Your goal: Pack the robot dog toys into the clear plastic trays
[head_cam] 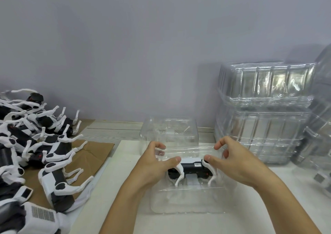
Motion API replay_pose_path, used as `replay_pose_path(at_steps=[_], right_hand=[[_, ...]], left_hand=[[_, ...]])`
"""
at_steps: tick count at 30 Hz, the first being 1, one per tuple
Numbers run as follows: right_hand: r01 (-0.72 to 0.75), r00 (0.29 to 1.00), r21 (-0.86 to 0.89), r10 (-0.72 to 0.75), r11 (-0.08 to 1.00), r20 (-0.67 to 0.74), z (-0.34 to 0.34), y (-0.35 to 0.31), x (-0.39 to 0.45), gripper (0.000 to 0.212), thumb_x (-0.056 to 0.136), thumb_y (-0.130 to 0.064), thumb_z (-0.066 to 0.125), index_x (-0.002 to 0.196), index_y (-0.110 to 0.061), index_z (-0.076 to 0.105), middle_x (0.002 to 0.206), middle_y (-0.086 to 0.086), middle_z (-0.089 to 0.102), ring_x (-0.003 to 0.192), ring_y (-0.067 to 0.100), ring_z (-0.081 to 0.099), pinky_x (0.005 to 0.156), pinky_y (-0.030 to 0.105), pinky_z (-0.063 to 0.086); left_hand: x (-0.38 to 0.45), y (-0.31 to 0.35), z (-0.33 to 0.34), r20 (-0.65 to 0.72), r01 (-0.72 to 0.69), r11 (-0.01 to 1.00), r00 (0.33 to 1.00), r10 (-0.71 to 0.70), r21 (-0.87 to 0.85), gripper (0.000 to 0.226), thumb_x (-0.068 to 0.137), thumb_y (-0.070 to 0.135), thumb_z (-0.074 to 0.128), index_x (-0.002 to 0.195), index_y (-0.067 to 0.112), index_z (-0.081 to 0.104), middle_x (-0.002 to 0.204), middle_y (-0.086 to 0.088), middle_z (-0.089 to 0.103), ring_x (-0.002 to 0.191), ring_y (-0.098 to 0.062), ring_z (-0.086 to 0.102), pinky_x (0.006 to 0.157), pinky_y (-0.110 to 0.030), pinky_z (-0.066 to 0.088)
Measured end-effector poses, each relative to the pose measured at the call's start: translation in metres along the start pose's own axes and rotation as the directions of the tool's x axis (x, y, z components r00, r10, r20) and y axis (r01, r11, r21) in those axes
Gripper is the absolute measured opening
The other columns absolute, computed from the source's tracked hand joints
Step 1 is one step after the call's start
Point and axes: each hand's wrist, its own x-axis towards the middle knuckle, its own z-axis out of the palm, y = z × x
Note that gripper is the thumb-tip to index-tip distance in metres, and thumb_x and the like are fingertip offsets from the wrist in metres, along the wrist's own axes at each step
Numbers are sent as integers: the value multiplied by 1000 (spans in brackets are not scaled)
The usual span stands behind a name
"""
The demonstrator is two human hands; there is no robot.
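Observation:
A black and white robot dog toy (192, 170) lies on its back in a clear plastic tray (186, 203) on the white table, legs pointing toward me. My left hand (157, 164) grips the left end of the toy and tray, fingers curled over the far side, thumb on a white leg. My right hand (231, 160) grips the right end the same way, thumb on the toy's black joint. A second clear tray (169, 129) stands just behind the first.
A pile of several robot dog toys (35, 144) lies on brown cardboard (97, 150) at the left. Stacks of clear plastic trays (265, 112) rise at the right, with more (320, 126) at the far right edge. A grey wall closes off the back.

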Motion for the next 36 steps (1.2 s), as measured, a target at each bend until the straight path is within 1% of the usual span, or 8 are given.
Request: replay_pose_path(at_steps=[7,13,16,19,21,26,33,36], right_hand=[[-9,1000,53,8,999,9,2,5,2,37,80,-54,73,98,-36,45,93,-9,49,76,5,51,58,22,35],[13,1000,124,-15,992,12,3,8,4,40,79,-53,74,105,-40,47,106,-12,52,92,3,54,65,22,42],[35,999,139,-37,990,10,4,8,5,40,78,-52,76,106,-42,49,107,-12,53,94,4,55,68,24,45],[47,999,159,-51,986,16,4,11,6,40,77,-52,77,104,-42,49,107,-10,55,94,7,58,71,26,48],[52,998,162,-58,985,28,3,12,6,41,75,-53,77,104,-43,49,106,-10,56,92,7,60,68,24,48],[51,997,171,-60,984,50,3,13,6,39,76,-57,75,104,-44,51,107,-11,56,92,4,59,69,22,48],[60,992,380,-96,923,77,-4,10,-1,77,57,-80,63,127,-50,52,127,-14,53,118,8,53,99,41,51],[105,986,484,-156,869,66,-5,4,-5,62,57,-67,76,116,-57,57,124,-16,53,102,-1,62,86,41,59]], left_hand=[[3,4,3,-53,17,998,998,-14,57,42,81,35,79,112,30,50,112,11,55,89,3,51,65,-16,38],[-7,16,-2,21,-319,887,943,331,335,48,84,37,75,120,50,46,127,24,47,117,3,44,90,-16,37],[-14,28,2,190,-448,772,893,408,451,67,71,58,77,128,54,43,141,32,35,135,7,21,114,-26,23],[-18,28,14,383,-416,693,899,214,589,116,50,73,81,142,64,10,159,27,-2,142,6,-21,120,-40,-10],[-19,25,17,399,-382,619,909,118,687,132,51,69,84,145,60,-7,160,21,-18,144,-8,-31,119,-45,-17],[-19,23,15,328,-382,575,923,200,723,126,60,54,83,150,44,-6,152,16,7,141,-12,-7,120,-41,9],[-21,29,10,293,-490,486,856,427,724,119,59,59,79,148,39,2,144,21,8,140,-5,-5,119,-37,-2],[-21,33,11,268,-510,430,819,508,744,120,60,62,78,148,38,1,144,23,7,140,-3,-5,119,-39,-6]])
